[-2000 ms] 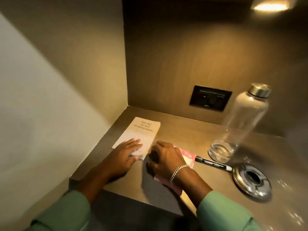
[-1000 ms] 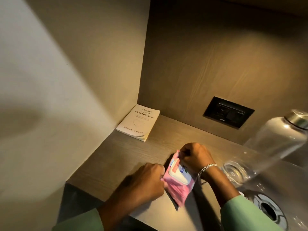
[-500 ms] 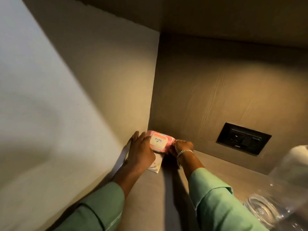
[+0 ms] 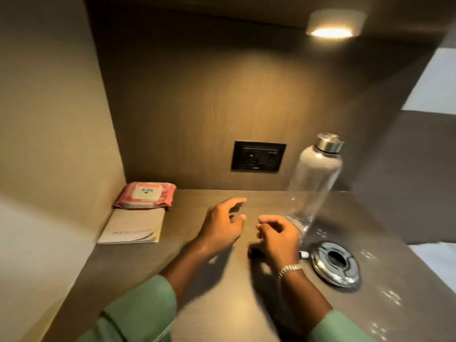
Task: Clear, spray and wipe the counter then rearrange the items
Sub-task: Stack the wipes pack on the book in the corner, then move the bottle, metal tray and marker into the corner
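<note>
A pink wipes pack (image 4: pixel 146 195) lies on the far end of a white book (image 4: pixel 134 227) in the back left corner of the wooden counter (image 4: pixel 222 299). My left hand (image 4: pixel 222 224) hovers over the counter's middle, fingers spread, holding nothing. My right hand (image 4: pixel 278 236), with a bracelet at the wrist, is beside it with fingers loosely curled and empty. Under that hand lies a black marker (image 4: pixel 255 253), mostly hidden. A clear bottle (image 4: pixel 314 183) with a metal cap stands just right of my right hand.
A round metal ashtray (image 4: pixel 334 266) sits right of the marker. A black wall socket (image 4: pixel 257 156) is on the back panel. A side wall closes the counter on the left. A lamp (image 4: pixel 332 23) glows overhead.
Both hands have let go of the wipes pack, left on the book in the corner, and have drawn back to the counter's middle near the marker and bottle.
</note>
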